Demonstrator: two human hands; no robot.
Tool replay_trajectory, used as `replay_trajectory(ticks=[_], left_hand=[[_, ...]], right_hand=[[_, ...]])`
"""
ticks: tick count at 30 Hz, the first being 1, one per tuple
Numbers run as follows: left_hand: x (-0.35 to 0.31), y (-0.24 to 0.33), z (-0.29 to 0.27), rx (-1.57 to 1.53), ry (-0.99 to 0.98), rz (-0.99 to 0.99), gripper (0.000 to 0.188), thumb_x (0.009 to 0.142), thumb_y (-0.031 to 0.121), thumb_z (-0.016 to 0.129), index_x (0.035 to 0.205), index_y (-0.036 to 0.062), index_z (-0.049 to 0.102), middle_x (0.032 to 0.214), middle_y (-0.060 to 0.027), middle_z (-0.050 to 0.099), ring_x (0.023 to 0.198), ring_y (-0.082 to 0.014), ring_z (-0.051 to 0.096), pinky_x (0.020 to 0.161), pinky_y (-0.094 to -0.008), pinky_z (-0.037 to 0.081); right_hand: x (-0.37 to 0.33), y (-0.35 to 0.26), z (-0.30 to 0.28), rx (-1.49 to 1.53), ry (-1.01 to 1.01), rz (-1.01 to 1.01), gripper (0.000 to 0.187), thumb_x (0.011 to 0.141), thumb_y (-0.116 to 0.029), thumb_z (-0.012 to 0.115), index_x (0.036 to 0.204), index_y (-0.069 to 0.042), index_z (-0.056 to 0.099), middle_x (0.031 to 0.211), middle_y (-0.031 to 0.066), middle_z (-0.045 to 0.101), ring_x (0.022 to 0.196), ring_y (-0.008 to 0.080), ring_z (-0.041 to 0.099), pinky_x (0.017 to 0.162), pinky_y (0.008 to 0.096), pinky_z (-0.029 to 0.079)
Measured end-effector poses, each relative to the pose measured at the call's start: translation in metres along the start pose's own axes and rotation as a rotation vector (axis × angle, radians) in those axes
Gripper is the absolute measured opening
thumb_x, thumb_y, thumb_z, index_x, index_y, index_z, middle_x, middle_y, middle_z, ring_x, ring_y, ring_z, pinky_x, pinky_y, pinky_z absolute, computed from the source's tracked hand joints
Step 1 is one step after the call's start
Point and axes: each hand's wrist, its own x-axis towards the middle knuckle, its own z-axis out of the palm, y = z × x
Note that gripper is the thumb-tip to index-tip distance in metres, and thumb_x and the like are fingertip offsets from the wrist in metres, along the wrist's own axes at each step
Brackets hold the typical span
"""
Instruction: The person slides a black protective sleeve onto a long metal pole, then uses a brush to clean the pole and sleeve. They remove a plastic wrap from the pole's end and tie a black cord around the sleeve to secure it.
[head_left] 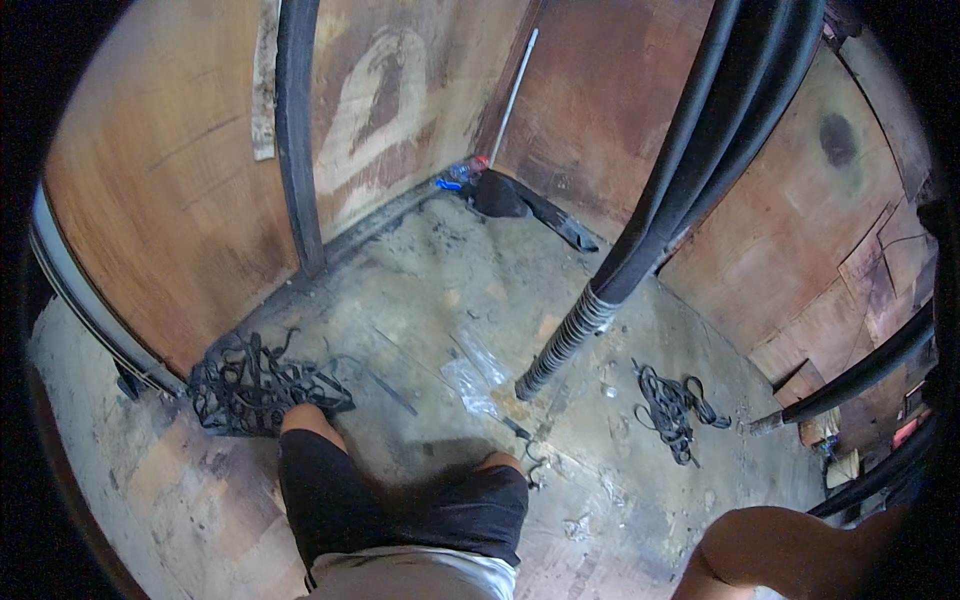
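Neither of my hands shows. At the lower right a bent bare arm [775,545] comes in, seemingly my right one, and its hand is out of sight past the dark rim. My left arm is not visible. My knees in black shorts [400,500] point forward over the floor. Against my left knee lies a tangled pile of black strips [255,385]. A smaller bundle of black strips [672,410] rests on the floor to the right. Between them lies crumpled clear plastic [470,385].
Thick black tubes [690,160] slant down to the floor, with a ribbed end [565,345]. More black tubes [860,370] stand at right. Stained wooden panels [380,110] wall the space. A dark cloth-like heap [500,195] and a white pole [513,95] occupy the far corner.
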Motion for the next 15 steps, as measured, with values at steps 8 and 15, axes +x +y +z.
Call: replay_trajectory(ticks=[8, 15], left_hand=[[0.009, 0.006, -0.011, 0.013, 0.006, -0.002, 0.033, 0.097, 0.014, 0.060, 0.127, -0.0003, 0.060, 0.122, -0.0171, 0.067, 0.112, -0.0240, 0.065, 0.103, -0.0366, 0.050], [0.019, 0.011, -0.019, 0.040, 0.022, 0.019, 0.031, 0.098, 0.012, 0.058, 0.126, -0.0002, 0.060, 0.121, -0.0164, 0.067, 0.112, -0.0232, 0.065, 0.103, -0.0361, 0.050]], right_hand=[[-0.098, 0.101, 0.048, -0.153, -0.117, 0.443, 0.043, 0.103, -0.026, 0.054, 0.139, -0.005, 0.052, 0.126, 0.0133, 0.060, 0.111, 0.0242, 0.059, 0.097, 0.0356, 0.047], [-0.129, 0.133, 0.057, -0.129, -0.162, 0.521, 0.044, 0.103, -0.029, 0.052, 0.140, -0.006, 0.051, 0.126, 0.0129, 0.059, 0.110, 0.0249, 0.058, 0.097, 0.0364, 0.046]])
